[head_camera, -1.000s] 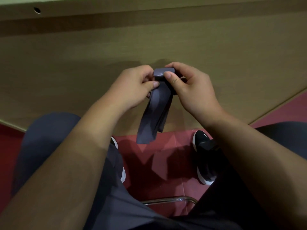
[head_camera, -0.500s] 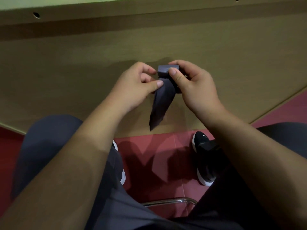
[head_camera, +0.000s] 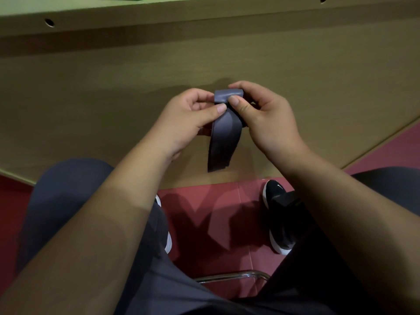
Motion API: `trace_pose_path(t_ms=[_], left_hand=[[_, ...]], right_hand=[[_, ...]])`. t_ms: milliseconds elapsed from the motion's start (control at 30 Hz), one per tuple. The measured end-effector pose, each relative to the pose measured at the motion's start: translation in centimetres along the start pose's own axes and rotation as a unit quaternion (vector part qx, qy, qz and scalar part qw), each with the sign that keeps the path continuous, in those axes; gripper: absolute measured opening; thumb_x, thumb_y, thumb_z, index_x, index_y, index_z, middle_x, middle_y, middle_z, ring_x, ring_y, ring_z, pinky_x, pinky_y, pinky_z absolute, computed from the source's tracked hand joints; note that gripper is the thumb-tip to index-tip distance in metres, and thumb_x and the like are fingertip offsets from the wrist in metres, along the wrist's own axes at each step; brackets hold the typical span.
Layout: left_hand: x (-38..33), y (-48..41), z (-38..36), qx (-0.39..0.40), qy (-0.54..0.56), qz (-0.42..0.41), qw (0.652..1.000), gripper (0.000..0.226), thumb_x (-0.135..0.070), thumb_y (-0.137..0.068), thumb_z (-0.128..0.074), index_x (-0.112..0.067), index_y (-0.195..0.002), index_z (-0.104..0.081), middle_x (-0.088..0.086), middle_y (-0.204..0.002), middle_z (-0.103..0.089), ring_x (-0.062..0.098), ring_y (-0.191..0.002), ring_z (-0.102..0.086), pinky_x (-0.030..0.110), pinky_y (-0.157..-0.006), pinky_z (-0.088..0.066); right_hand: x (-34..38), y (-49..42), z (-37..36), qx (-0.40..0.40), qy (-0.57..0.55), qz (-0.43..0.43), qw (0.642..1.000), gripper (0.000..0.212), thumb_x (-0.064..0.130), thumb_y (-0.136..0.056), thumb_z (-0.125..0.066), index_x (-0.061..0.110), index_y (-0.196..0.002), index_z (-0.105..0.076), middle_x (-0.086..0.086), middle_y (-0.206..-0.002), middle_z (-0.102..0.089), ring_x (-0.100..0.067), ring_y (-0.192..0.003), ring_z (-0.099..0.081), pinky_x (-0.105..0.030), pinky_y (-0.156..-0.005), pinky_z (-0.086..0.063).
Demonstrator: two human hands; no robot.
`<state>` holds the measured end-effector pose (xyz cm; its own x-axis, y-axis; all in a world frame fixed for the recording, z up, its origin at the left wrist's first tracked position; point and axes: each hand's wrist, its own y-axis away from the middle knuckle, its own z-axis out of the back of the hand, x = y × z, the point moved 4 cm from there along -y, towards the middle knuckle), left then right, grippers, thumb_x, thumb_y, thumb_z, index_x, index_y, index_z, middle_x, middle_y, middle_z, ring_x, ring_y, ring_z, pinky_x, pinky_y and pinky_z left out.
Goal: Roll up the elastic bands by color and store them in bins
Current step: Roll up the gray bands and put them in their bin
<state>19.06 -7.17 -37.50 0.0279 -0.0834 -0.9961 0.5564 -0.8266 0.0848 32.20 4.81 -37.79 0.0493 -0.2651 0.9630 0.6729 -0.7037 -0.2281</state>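
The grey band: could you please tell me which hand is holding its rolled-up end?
The right hand: its thumb and fingers curl round the roll of the grey band, whereas the left hand pinches the flat strip just below.

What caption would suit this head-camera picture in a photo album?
Left hand and right hand pinch a partly rolled grey elastic band, its loose end hanging free.

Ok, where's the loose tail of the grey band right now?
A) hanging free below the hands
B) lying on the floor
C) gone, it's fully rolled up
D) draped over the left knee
A: the grey band is pinched between the left hand and the right hand. Its tail hangs straight down, and the end shows against the wooden panel, above the red floor.
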Motion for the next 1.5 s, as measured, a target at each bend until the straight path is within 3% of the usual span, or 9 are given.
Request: trace_pose_path(t_ms=[300, 467, 533, 633, 733, 967, 1100, 1267, 1500], left_hand=[[0.0, -0.2, -0.2, 0.003, -0.001, -0.025, 1.000, 0.032, -0.011, -0.102, -0.067, -0.006, -0.134, -0.065, 0.013, -0.109, -0.076, 0.014, -0.089, -0.072, 0.027, -0.072, -0.057], [0.1, -0.3, 0.1, -0.025, -0.016, -0.045, 0.999, 0.028, -0.006, -0.099, -0.070, -0.007, -0.127, -0.066, 0.013, -0.103, -0.075, 0.018, -0.089, -0.074, 0.034, -0.076, -0.058], [-0.1, -0.2, 0.2, -0.030, -0.018, -0.056, 0.998, 0.029, -0.006, -0.098, -0.071, -0.007, -0.126, -0.067, 0.018, -0.106, -0.075, 0.021, -0.091, -0.074, 0.037, -0.077, -0.059], [-0.3, -0.1, 0.2, -0.028, -0.017, -0.065, 0.997, 0.027, -0.007, -0.097, -0.072, -0.012, -0.123, -0.068, 0.014, -0.103, -0.074, 0.020, -0.091, -0.073, 0.034, -0.075, -0.058], [-0.4, -0.1, 0.4, -0.025, -0.015, -0.067, 0.997, 0.027, -0.005, -0.097, -0.071, -0.013, -0.122, -0.068, 0.010, -0.101, -0.075, 0.017, -0.090, -0.073, 0.032, -0.075, -0.058], [-0.3, 0.3, 0.0, -0.021, 0.009, -0.023, 0.999, 0.038, -0.003, -0.097, -0.071, -0.008, -0.134, -0.064, 0.015, -0.112, -0.077, 0.015, -0.085, -0.075, 0.027, -0.061, -0.058], [0.1, 0.2, -0.2, -0.016, 0.050, 0.001, 0.999, 0.041, -0.003, -0.095, -0.073, -0.004, -0.135, -0.063, 0.012, -0.115, -0.078, 0.022, -0.096, -0.076, 0.031, -0.074, -0.061], [0.1, 0.2, -0.4, -0.004, 0.053, -0.015, 0.999, 0.034, -0.003, -0.097, -0.072, -0.008, -0.130, -0.065, 0.006, -0.102, -0.076, 0.016, -0.089, -0.073, 0.027, -0.076, -0.059], [-0.3, -0.2, 0.5, -0.024, -0.053, -0.054, 0.997, 0.029, -0.017, -0.091, -0.079, -0.021, -0.118, -0.067, 0.018, -0.111, -0.075, 0.021, -0.095, -0.073, 0.040, -0.075, -0.060]], right_hand=[[0.0, 0.1, -0.2, 0.015, -0.011, -0.004, 1.000, 0.020, 0.012, -0.100, -0.071, 0.017, -0.119, -0.075, 0.003, -0.109, -0.079, -0.013, -0.102, -0.072, -0.051, -0.102, -0.059], [0.6, 0.3, 0.0, 0.034, -0.026, -0.036, 0.998, 0.020, 0.015, -0.101, -0.073, 0.015, -0.120, -0.075, -0.017, -0.111, -0.076, -0.014, -0.089, -0.070, -0.039, -0.073, -0.062], [0.9, 0.3, 0.1, 0.045, -0.047, -0.055, 0.996, 0.021, 0.016, -0.102, -0.072, 0.013, -0.122, -0.074, -0.016, -0.110, -0.077, -0.015, -0.084, -0.070, -0.037, -0.069, -0.060], [0.9, 0.1, 0.2, 0.055, -0.061, -0.073, 0.994, 0.022, 0.021, -0.103, -0.071, 0.018, -0.124, -0.074, -0.003, -0.097, -0.077, -0.013, -0.074, -0.066, -0.037, -0.069, -0.059], [0.7, 0.1, 0.1, 0.061, -0.062, -0.080, 0.993, 0.023, 0.020, -0.103, -0.071, 0.017, -0.126, -0.074, -0.004, -0.093, -0.076, -0.013, -0.073, -0.065, -0.040, -0.073, -0.061], [0.2, -0.3, 0.3, 0.057, -0.035, -0.043, 0.997, 0.025, 0.010, -0.101, -0.071, 0.013, -0.126, -0.073, -0.016, -0.114, -0.079, -0.015, -0.095, -0.072, -0.035, -0.082, -0.063], [-0.1, -0.3, 0.5, 0.048, -0.003, -0.024, 0.999, 0.026, 0.011, -0.101, -0.071, 0.020, -0.125, -0.074, -0.005, -0.107, -0.080, -0.012, -0.095, -0.070, -0.043, -0.095, -0.062], [0.0, -0.1, 0.4, 0.052, 0.009, -0.010, 0.999, 0.030, 0.008, -0.099, -0.071, 0.018, -0.128, -0.073, 0.013, -0.096, -0.076, -0.006, -0.090, -0.068, -0.038, -0.094, -0.061], [0.4, -0.1, 0.0, 0.080, -0.052, -0.040, 0.995, 0.032, 0.003, -0.101, -0.069, 0.015, -0.130, -0.071, -0.012, -0.111, -0.079, -0.010, -0.096, -0.071, -0.031, -0.086, -0.061]])
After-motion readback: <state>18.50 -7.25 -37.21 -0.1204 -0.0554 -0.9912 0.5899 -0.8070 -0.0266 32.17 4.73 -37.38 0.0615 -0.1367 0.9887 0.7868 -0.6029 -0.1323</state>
